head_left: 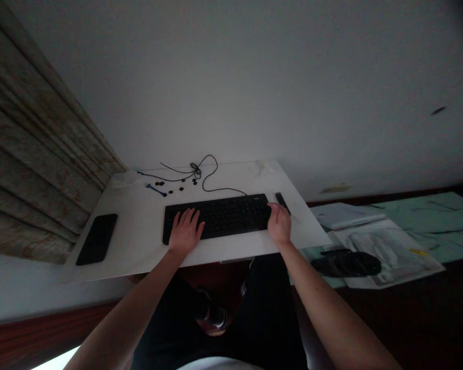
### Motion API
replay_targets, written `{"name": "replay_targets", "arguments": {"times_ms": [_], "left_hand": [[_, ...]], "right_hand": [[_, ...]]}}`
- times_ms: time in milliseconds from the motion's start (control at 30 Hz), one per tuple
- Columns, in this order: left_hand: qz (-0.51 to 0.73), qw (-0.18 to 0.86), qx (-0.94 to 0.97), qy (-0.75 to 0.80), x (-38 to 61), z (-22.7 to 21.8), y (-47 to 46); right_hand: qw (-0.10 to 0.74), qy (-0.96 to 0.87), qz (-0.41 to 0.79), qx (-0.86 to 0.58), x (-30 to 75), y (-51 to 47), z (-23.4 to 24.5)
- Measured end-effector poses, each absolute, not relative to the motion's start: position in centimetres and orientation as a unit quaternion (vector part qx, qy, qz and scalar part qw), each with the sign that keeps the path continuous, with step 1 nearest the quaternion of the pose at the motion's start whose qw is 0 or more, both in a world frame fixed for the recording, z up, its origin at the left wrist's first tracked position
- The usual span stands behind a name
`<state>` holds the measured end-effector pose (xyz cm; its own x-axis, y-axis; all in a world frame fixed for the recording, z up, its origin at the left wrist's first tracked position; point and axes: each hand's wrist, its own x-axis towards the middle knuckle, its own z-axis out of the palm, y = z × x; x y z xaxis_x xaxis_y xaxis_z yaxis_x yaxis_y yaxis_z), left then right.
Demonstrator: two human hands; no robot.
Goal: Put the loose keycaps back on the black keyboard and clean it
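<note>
Black keyboard (216, 218) under both hands on a white table (139, 231)

Pale wall (231, 77) across the far side of the room; weathered, striped curtain (34, 139) down the left; dark floor (409, 313) to the right, with a teal sheet (428, 221), a white notebook (347, 216), a clear plastic bag (393, 254) and a black shoe (345, 263) lying together on it. Keyboard near the table's front edge, roughly midway along it. Left grip (185, 232) open, palm down, fingers spread over the keys at the near left corner, holding nothing. Right grip (280, 223) curled over the keyboard's right end, fingers at its edge; whether clamped or merely resting, impossible to tell. Black smartphone (96, 239) well off to the left. Looped black cable (196, 169) beyond the keyboard, beside a blue tool (156, 189) and small black square pieces (160, 183). Slim black remote (282, 202) just past the right grip.
</note>
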<state>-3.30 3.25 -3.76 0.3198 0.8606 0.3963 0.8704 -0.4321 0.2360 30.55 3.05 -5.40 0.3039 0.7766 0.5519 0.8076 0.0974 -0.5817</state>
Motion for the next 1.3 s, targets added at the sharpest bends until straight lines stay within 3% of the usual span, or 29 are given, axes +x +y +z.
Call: {"name": "replay_targets", "arguments": {"times_ms": [133,400,1300], "left_hand": [[-0.244,0.009,-0.81,-0.533,-3.2,-3.8,3.1],[-0.256,-0.004,-0.802,-0.54,-3.2,-3.7,3.2],[-0.196,-0.005,-0.831,-0.52,-3.9,-2.1,4.6]], "right_hand": [[0.468,-0.567,-0.002,-0.677,30.6,3.1,-5.4],[0.402,-0.609,-0.01,-0.683,30.5,3.4,-5.4],[0.375,-0.627,-0.046,-0.681,30.8,3.8,-6.2]]}}
